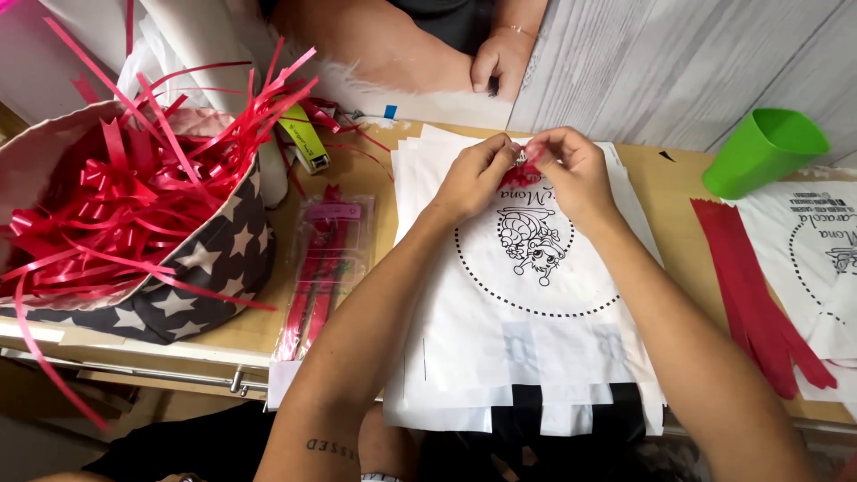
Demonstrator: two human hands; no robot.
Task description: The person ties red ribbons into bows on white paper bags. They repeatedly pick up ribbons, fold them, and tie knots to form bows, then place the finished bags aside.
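Red ribbon bow (525,170) sits pinched between the fingertips of the left hand (473,178) and right hand (576,174), over the far edge of a stack of white printed paper bags (527,357). Left stands a star-patterned basket (214,268) of ribbon scraps; right, a green cup (763,152).

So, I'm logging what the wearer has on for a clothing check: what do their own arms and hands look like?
Both forearms are bare, with no sleeves or gloves. The left hand and right hand show no rings that I can make out. A small dark lettered tattoo marks the left forearm.
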